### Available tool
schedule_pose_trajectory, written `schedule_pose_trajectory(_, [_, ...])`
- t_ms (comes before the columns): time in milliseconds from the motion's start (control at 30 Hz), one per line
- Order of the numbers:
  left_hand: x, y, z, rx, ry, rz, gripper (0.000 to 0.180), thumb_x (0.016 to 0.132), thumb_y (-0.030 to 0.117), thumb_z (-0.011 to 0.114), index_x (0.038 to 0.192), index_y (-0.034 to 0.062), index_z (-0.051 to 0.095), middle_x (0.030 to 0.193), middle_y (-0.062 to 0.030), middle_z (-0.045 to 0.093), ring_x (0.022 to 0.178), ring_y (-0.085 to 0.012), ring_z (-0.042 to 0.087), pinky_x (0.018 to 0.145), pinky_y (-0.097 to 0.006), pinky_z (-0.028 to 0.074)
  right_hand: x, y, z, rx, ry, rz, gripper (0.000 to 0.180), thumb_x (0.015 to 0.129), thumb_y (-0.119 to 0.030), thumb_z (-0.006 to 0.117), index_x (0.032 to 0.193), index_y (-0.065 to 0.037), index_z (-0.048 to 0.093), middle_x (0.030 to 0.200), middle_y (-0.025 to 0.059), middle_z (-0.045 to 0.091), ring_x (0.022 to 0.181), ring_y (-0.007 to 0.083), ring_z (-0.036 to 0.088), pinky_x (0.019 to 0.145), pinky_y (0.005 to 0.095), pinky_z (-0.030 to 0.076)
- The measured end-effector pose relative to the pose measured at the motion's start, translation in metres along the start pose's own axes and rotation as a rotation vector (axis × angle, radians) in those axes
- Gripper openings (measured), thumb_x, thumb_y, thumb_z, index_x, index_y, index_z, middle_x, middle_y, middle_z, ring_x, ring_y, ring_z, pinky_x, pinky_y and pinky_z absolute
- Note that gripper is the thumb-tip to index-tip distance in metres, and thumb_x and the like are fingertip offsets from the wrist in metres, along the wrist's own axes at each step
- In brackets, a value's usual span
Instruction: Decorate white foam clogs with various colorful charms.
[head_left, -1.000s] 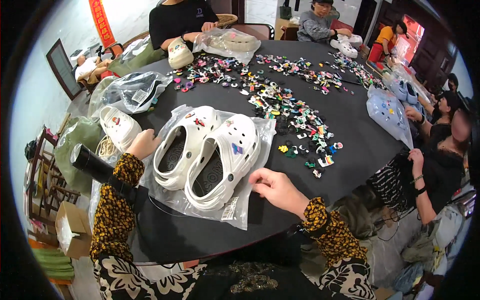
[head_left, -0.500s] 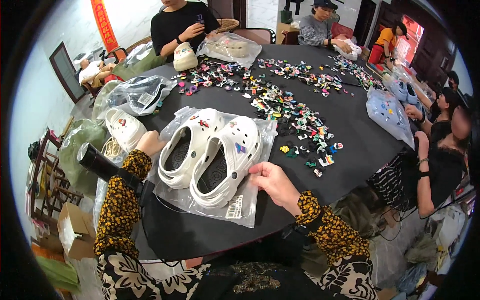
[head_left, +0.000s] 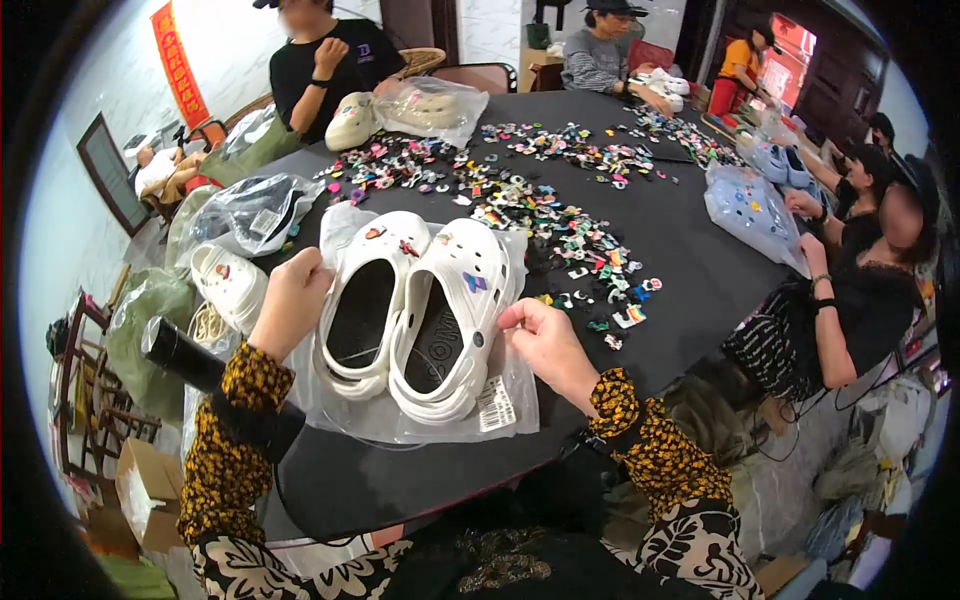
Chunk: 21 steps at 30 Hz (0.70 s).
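A pair of white clogs (head_left: 465, 300) with small coloured charms on the toes sits side by side before me, toes pointing away. A clear plastic bag (head_left: 513, 428) with a barcode label spreads around them; whether they lie in it or on it I cannot tell. At the clogs' left side, my left hand (head_left: 292, 305) is closed on the bag's edge, its fingertips partly hidden. My right hand (head_left: 550, 350) pinches the bag beside the right clog, close against the shoe's side. Another white clog (head_left: 228, 287) with a charm rests left of my left hand.
Many loose colourful shoe charms (head_left: 570, 230) are strewn over the dark table (head_left: 690, 250). A bagged dark item (head_left: 255, 215) lies at the left, a black cylinder (head_left: 183, 355) by my left forearm. Co-workers sit at the far and right edges, handling bagged shoes (head_left: 755, 210).
My left hand has moved in and curled closed at the bag's edge. The clogs and bag have turned slightly more upright in view. The far co-worker has raised a hand.
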<state>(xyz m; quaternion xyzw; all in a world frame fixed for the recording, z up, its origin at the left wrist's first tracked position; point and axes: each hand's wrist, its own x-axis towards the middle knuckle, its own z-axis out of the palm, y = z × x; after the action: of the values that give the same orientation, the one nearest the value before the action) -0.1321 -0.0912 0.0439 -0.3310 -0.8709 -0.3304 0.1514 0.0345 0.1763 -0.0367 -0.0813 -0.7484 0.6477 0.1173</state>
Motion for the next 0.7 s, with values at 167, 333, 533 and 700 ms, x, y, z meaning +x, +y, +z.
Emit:
schedule_pose_trajectory(167, [0.004, 0.05, 0.004, -0.124, -0.049, -0.013, 0.017, 0.085, 0.004, 0.058, 0.074, -0.0012, 0.046, 0.057, -0.0055, 0.043, 0.057, -0.0074, 0.045, 0.05, -0.029, 0.037, -0.004, -0.015, -0.048, -0.11, 0.106, -0.126, 0.01, 0.085, 0.005, 0.053, 0.091, 0.001, 0.06, 0.075, -0.0027, 0.058, 0.064, 0.0022, 0.05, 0.057, 0.0196, 0.04])
schedule_pose_trajectory(333, [0.002, 0.122, 0.006, -0.481, -0.265, -0.101, 0.01, 0.088, 0.001, 0.055, 0.078, 0.0019, 0.052, 0.066, 0.0038, 0.051, 0.061, -0.0029, 0.049, 0.055, -0.022, 0.04, -0.021, -0.029, -0.123, -0.014, 0.197, -0.205, 0.016, 0.08, 0.005, 0.052, 0.089, 0.002, 0.064, 0.081, 0.0046, 0.066, 0.075, 0.0087, 0.059, 0.069, 0.0234, 0.047])
schedule_pose_trajectory(533, [0.019, 0.197, 0.062, -0.668, -0.582, -0.098, 0.007, 0.087, 0.003, 0.06, 0.081, 0.0001, 0.058, 0.073, 0.0026, 0.059, 0.067, -0.0036, 0.054, 0.059, -0.02, 0.042, -0.069, -0.033, -0.23, -0.067, 0.35, -0.15, 0.013, 0.08, 0.006, 0.054, 0.089, 0.001, 0.063, 0.08, 0.0023, 0.064, 0.073, 0.0064, 0.058, 0.066, 0.022, 0.047])
schedule_pose_trajectory(700, [0.049, 0.23, 0.141, -0.728, -0.621, -0.027, 0.012, 0.084, 0.007, 0.062, 0.074, 0.001, 0.056, 0.069, 0.0036, 0.053, 0.063, -0.0038, 0.045, 0.054, -0.022, 0.035, -0.075, -0.014, -0.3, -0.166, 0.373, -0.124, 0.006, 0.085, 0.004, 0.058, 0.088, 0.0, 0.06, 0.082, -0.0012, 0.061, 0.074, 0.0036, 0.054, 0.066, 0.0183, 0.045])
